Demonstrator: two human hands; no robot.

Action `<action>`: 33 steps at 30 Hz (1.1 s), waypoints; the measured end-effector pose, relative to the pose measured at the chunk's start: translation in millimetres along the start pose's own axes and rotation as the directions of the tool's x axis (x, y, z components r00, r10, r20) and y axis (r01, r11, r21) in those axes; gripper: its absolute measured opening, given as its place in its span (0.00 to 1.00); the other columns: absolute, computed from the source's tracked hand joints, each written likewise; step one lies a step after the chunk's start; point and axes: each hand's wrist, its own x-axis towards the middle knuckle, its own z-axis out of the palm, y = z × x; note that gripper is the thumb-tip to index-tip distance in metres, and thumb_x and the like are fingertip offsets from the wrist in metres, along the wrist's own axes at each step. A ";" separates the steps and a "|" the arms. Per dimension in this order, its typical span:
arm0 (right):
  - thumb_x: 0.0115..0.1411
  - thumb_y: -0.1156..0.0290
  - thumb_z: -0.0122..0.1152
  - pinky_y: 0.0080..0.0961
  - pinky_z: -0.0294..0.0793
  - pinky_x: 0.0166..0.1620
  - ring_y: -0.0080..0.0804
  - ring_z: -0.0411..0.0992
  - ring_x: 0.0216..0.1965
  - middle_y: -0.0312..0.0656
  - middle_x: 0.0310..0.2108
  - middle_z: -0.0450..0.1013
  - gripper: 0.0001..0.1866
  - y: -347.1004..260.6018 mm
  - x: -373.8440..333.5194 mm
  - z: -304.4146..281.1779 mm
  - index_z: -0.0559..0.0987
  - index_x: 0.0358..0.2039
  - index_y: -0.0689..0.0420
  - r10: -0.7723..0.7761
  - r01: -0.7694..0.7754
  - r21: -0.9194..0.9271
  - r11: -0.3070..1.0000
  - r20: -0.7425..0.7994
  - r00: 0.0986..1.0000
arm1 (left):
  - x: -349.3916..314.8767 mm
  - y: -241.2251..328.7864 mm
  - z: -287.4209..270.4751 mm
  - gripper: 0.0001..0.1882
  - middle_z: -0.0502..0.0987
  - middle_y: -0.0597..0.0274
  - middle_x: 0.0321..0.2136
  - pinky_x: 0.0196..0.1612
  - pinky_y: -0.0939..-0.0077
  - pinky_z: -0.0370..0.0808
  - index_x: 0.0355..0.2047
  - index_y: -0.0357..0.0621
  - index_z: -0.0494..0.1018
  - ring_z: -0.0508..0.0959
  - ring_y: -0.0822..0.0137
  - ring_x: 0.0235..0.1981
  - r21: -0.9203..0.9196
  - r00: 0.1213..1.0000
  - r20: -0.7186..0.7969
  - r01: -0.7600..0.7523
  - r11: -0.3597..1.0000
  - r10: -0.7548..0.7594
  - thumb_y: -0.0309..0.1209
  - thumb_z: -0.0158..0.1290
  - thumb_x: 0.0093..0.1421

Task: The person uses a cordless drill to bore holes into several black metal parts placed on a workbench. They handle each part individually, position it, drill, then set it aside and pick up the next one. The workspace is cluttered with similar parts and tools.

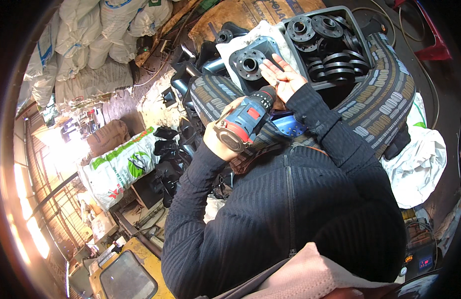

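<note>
My left hand (pixel 215 141) is wrapped round a blue and red cordless drill (pixel 244 118), whose black chuck points up and to the right. My right hand (pixel 286 82) is turned palm up with its fingers stretched out; whether anything small lies in the palm I cannot make out. Just left of those fingertips, a round black flange (pixel 250 64) with a raised centre and holes sits on a white sack (pixel 225 54). Below my right wrist, between my legs, a shiny blue piece with holes (pixel 289 124) shows, partly covered by the sleeve.
A grey crate (pixel 366 42) at the far right holds several black flanges and stacked discs (pixel 338 67). Black moulded parts (pixel 173 172) are heaped on my left. White sacks (pixel 86 35) are piled at the far left. A crumpled white bag (pixel 417 167) lies at right, near a cable (pixel 423 74).
</note>
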 end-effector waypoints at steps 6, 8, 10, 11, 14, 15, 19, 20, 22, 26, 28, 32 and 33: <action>0.43 0.93 0.34 0.43 0.54 0.61 0.53 0.53 0.60 0.58 0.56 0.55 0.33 4.4 -1.6 3.4 0.60 0.54 0.62 -0.026 0.023 -0.038 0.999 -0.063 0.998 | 1.1 8.6 -7.7 0.39 0.70 0.56 0.47 0.45 0.75 0.73 0.56 0.43 0.56 0.75 0.63 0.43 0.040 0.999 -0.053 0.000 0.999 0.003 0.35 0.61 0.46; 0.44 0.93 0.34 0.44 0.54 0.61 0.53 0.52 0.60 0.58 0.56 0.55 0.33 5.9 0.5 -0.7 0.60 0.54 0.62 -0.039 0.035 -0.044 0.998 -0.078 0.996 | 0.6 3.4 -3.1 0.39 0.71 0.55 0.46 0.42 0.75 0.75 0.56 0.43 0.57 0.77 0.63 0.40 -0.032 0.999 -0.016 0.037 0.999 -0.037 0.37 0.61 0.45; 0.44 0.92 0.33 0.44 0.55 0.61 0.53 0.53 0.60 0.58 0.56 0.54 0.34 6.6 3.7 -6.3 0.59 0.55 0.61 -0.051 0.047 -0.042 0.998 -0.098 0.994 | -0.3 5.2 -1.1 0.34 0.72 0.56 0.46 0.49 0.80 0.69 0.56 0.44 0.59 0.74 0.68 0.45 -0.160 0.984 0.055 0.177 0.971 -0.171 0.26 0.58 0.47; 0.44 0.92 0.34 0.45 0.54 0.61 0.53 0.52 0.60 0.58 0.56 0.54 0.34 7.2 3.8 -5.1 0.59 0.55 0.60 -0.062 0.056 -0.051 0.997 -0.113 0.992 | 1.4 7.1 -3.0 0.35 0.72 0.56 0.46 0.48 0.79 0.69 0.56 0.44 0.59 0.74 0.67 0.45 -0.143 0.987 0.053 0.159 0.977 -0.153 0.26 0.58 0.47; 0.50 0.88 0.40 0.46 0.60 0.58 0.52 0.56 0.58 0.53 0.56 0.55 0.29 9.2 3.2 -6.1 0.60 0.55 0.59 -0.075 0.064 -0.093 0.994 -0.115 0.991 | 11.8 20.4 -18.9 0.33 0.72 0.57 0.46 0.50 0.74 0.69 0.54 0.44 0.61 0.74 0.62 0.46 -0.112 0.984 0.076 0.171 0.979 -0.163 0.29 0.59 0.46; 0.52 0.85 0.42 0.43 0.63 0.55 0.50 0.59 0.55 0.51 0.55 0.57 0.27 8.9 1.6 -3.5 0.60 0.55 0.58 -0.091 0.069 -0.144 0.987 -0.149 0.985 | 11.2 8.0 -18.7 0.32 0.72 0.57 0.45 0.50 0.72 0.69 0.53 0.44 0.62 0.73 0.60 0.46 0.010 0.995 0.047 0.085 0.996 -0.086 0.30 0.58 0.46; 0.60 0.71 0.50 0.27 0.74 0.35 0.28 0.70 0.40 0.39 0.45 0.68 0.19 -2.3 17.9 -26.8 0.65 0.53 0.53 -0.286 0.136 -0.614 0.778 -0.152 0.946 | 21.2 -36.6 -9.2 0.24 0.74 0.56 0.39 0.45 0.68 0.70 0.45 0.42 0.68 0.74 0.59 0.41 -0.411 0.973 -0.148 0.103 0.906 -0.178 0.29 0.59 0.46; 0.60 0.70 0.51 0.26 0.73 0.38 0.27 0.69 0.42 0.38 0.46 0.68 0.19 -2.7 28.2 -31.7 0.66 0.52 0.54 -0.321 0.143 -0.713 0.686 -0.120 0.940 | 28.6 -36.5 -11.3 0.22 0.74 0.56 0.37 0.44 0.67 0.70 0.42 0.42 0.69 0.75 0.58 0.40 -0.485 0.963 -0.185 0.083 0.871 -0.195 0.28 0.59 0.45; 0.59 0.69 0.52 0.24 0.71 0.43 0.26 0.69 0.44 0.39 0.46 0.69 0.19 -1.8 55.3 -53.2 0.67 0.52 0.55 -0.437 0.293 -0.817 0.496 0.056 0.898 | 53.1 -19.0 -45.3 0.20 0.75 0.56 0.35 0.39 0.70 0.73 0.40 0.41 0.71 0.76 0.60 0.36 0.009 0.989 -0.149 0.028 1.000 -0.026 0.27 0.59 0.46; 0.58 0.66 0.55 0.21 0.68 0.47 0.28 0.68 0.48 0.41 0.46 0.70 0.18 2.0 67.6 -46.2 0.72 0.49 0.55 -0.379 0.281 -0.943 0.181 0.197 0.904 | 54.3 -55.1 -44.2 0.24 0.75 0.56 0.39 0.45 0.70 0.72 0.44 0.41 0.69 0.75 0.61 0.40 -0.047 0.960 -0.059 0.271 0.961 -0.273 0.35 0.61 0.47; 0.57 0.67 0.55 0.20 0.68 0.46 0.28 0.67 0.47 0.40 0.46 0.69 0.18 0.7 62.9 -34.9 0.73 0.49 0.53 -0.381 0.263 -0.964 0.049 0.225 0.897 | 58.8 -71.0 -41.4 0.23 0.75 0.56 0.38 0.45 0.71 0.72 0.43 0.41 0.69 0.75 0.61 0.41 -0.050 0.934 -0.029 0.354 0.934 -0.355 0.35 0.61 0.47; 0.56 0.65 0.56 0.22 0.69 0.44 0.29 0.65 0.46 0.39 0.43 0.70 0.17 -1.7 58.0 -27.8 0.74 0.47 0.48 -0.366 0.254 -0.961 -0.111 0.277 0.889 | 81.6 -72.6 -47.7 0.22 0.75 0.57 0.39 0.46 0.72 0.71 0.43 0.41 0.70 0.74 0.63 0.42 -0.093 0.959 0.033 0.283 0.955 -0.281 0.35 0.61 0.48; 0.56 0.64 0.56 0.22 0.69 0.44 0.29 0.64 0.46 0.39 0.42 0.69 0.17 -2.3 58.7 -27.9 0.74 0.47 0.48 -0.365 0.265 -0.958 -0.113 0.287 0.885 | 87.5 -73.6 -50.5 0.22 0.75 0.57 0.39 0.47 0.72 0.71 0.43 0.41 0.70 0.74 0.63 0.42 -0.122 0.961 0.061 0.275 0.954 -0.269 0.34 0.60 0.48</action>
